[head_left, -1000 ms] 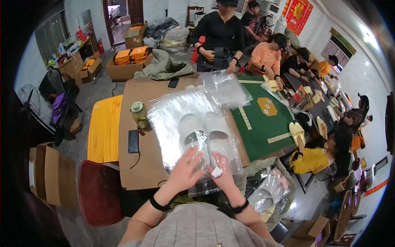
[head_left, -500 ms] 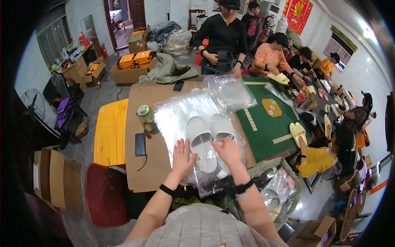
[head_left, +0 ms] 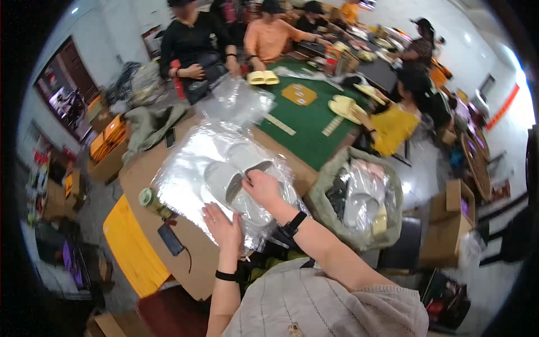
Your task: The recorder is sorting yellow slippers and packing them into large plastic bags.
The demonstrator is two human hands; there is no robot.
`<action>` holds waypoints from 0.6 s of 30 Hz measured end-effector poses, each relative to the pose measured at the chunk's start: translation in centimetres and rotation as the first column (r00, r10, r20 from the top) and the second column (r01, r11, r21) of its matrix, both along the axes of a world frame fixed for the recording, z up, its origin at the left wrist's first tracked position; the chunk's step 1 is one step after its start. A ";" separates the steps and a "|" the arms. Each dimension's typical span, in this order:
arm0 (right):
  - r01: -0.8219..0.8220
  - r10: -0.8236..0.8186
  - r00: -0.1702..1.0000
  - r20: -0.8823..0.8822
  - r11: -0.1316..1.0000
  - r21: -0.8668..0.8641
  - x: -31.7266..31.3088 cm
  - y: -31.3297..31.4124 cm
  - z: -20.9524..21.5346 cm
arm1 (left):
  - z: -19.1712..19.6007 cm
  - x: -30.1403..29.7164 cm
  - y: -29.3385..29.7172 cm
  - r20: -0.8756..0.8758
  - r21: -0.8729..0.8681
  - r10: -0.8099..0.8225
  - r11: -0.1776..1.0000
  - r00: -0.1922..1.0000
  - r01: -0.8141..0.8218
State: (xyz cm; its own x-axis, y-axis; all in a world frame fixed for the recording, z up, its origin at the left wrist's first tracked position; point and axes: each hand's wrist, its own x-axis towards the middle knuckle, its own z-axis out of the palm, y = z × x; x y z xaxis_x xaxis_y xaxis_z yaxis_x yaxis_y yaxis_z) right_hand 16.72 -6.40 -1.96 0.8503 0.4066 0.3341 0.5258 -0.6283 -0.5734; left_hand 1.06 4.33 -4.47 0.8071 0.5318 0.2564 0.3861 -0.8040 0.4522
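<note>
A pair of pale grey slippers, the nearer-left slipper and the farther-right slipper, lies side by side on the table with clear plastic around them. Under and around them spread shiny clear plastic bags. My left hand rests flat on the plastic near the table's front edge, fingers stretched out. Over the slippers, my right hand has its fingers curled in a pinch beside the left slipper's opening. What those fingertips grip, if anything, is hidden.
To the right stands an open sack holding bagged slippers. A lidded jar and a phone lie left of the bags. Across the green mat, a person in yellow handles cream slippers. Others work beyond.
The view has turned to the right, so the table and people shift left. My right hand has moved in over the slippers, its fingers still curled. My left hand remains flat on the plastic.
</note>
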 end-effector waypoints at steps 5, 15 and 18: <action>0.116 -0.116 0.992 -0.043 0.993 0.002 -1.1 -7.6 0.7 | 0.0 0.5 -0.3 -0.037 0.025 -0.014 1.000 0.999 0.015; 0.761 -0.770 0.638 0.035 0.622 -0.183 2.7 -32.9 -1.7 | 0.8 -0.3 -0.5 -0.090 -0.027 -0.007 1.000 0.996 0.004; 0.832 -0.849 0.529 -0.011 0.521 -0.190 4.5 -36.5 -2.7 | -0.1 -0.6 0.0 -0.074 0.023 -0.009 1.000 0.997 0.011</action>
State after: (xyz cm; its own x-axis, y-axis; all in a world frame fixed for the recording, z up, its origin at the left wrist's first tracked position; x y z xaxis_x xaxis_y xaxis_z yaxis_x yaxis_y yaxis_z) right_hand 21.20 -42.86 -4.64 0.8436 -0.4795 0.2418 -0.3407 -0.8259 -0.4493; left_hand 0.44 4.29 -4.52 0.8295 0.5182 0.2082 0.4097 -0.8181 0.4036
